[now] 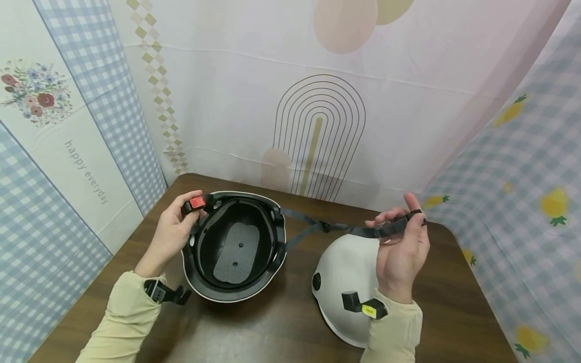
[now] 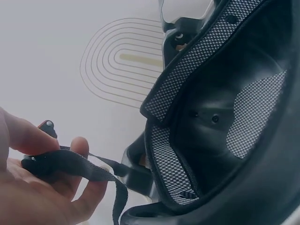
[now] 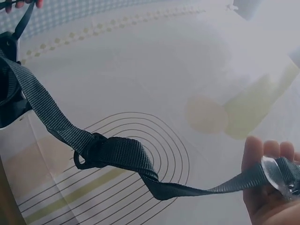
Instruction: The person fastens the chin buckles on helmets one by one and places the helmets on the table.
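An upturned helmet [image 1: 236, 294] shows its black lining and grey mesh padding, both chin straps drawn out to its sides. My left hand [image 1: 169, 233] pinches a black buckle with a red button [image 1: 197, 202] at the helmet's left edge; in the left wrist view webbing runs from these fingers to the shell. My right hand [image 1: 401, 257], palm up, holds the end of the other strap [image 1: 358, 231], thumb over its tip. That strap stretches taut from two anchors through a black slider [image 3: 89, 151]. A clear plastic sleeve [image 3: 274, 176] surrounds the webbing at the right fingers.
A second helmet [image 1: 347, 272], white and dome up, sits on the brown wooden table [image 1: 454, 312], partly behind the right forearm. Patterned cloths [image 1: 227, 101] hang around the table's back and sides. A small black camera mount [image 1: 165, 292] is strapped to each wrist.
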Motion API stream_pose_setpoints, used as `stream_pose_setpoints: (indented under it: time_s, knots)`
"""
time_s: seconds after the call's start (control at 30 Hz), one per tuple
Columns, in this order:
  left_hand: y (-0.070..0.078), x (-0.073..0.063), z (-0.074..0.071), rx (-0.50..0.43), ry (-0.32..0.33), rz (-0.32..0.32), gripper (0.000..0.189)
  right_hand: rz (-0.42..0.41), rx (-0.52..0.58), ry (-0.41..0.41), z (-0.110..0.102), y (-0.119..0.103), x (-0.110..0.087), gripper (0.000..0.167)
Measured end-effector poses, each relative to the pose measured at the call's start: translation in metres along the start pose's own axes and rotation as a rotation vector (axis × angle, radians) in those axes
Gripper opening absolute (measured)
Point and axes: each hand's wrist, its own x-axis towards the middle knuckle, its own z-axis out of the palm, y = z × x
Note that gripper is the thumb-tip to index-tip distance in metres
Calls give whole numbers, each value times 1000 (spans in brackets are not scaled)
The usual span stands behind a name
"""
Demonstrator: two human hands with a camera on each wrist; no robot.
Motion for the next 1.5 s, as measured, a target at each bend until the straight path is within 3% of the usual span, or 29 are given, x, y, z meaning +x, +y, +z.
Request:
stream_pose_setpoints:
  time_s: [0.23,0.4,0.53,0.77,0.9,1.03,1.17,1.3,1.4,1.5]
  knots:
    - [-1,0,2,16,36,5,39,100,45,-106,0,-1,-2,52]
    - [-1,0,5,5,78,10,34,86,69,-149,-1,0,-4,50]
    - [0,0,6,-40,84,24,33,59,15,-176,-1,2,-4,47]
    - [-1,0,8,-55,113,38,34,16,-170,-252,-1,3,-5,38]
    - [-1,0,11,-87,117,63,35,37,-246,-242,1,5,-6,31]
    - [0,1,16,-94,103,88,35,84,-409,-267,2,8,-8,29]
    - [12,-1,20,-19,109,115,35,124,-623,-325,4,11,-9,30]
    - [33,-4,25,87,133,112,34,111,-802,-344,7,12,-10,36]
    - [40,-5,27,166,171,95,33,76,-854,-343,8,12,-10,38]
    - [42,-4,29,222,217,123,32,33,-866,-339,9,12,-8,38]
